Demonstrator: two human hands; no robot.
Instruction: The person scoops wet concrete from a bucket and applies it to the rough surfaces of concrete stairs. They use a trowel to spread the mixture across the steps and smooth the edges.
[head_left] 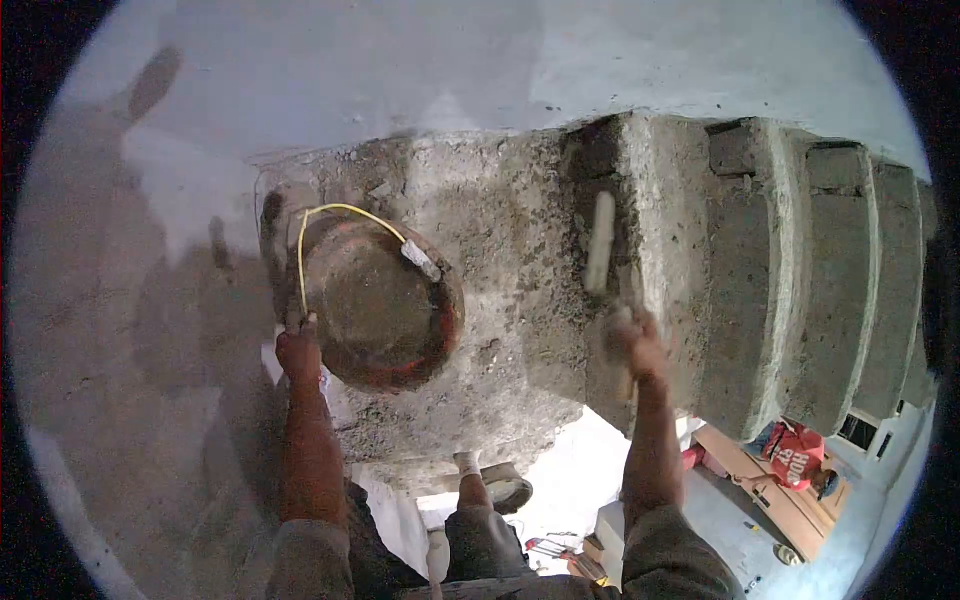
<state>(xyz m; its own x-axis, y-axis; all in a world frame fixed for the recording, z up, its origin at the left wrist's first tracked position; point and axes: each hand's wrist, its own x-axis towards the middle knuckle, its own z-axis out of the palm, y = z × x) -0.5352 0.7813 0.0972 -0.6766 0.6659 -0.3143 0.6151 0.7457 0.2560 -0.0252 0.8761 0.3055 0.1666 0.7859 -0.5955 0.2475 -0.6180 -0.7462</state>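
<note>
A round, dirty bucket with a reddish rim sits on the rough concrete landing. Its thin yellow handle arcs over the far side and carries a whitish grip. My left hand is closed at the bucket's near-left rim, where the yellow handle comes down. To the right, my right hand is smeared by motion over the edge of a step, its fingers curled. A pale, rod-shaped thing shows just beyond it, and a thin stick end juts out below the fist; I cannot tell what tool this is.
Concrete steps with pale edges run off to the right. A grey wall borders the landing and steps at the far side. Lower right, a person in a red shirt is beside wooden boards. Tools lie below, near my legs.
</note>
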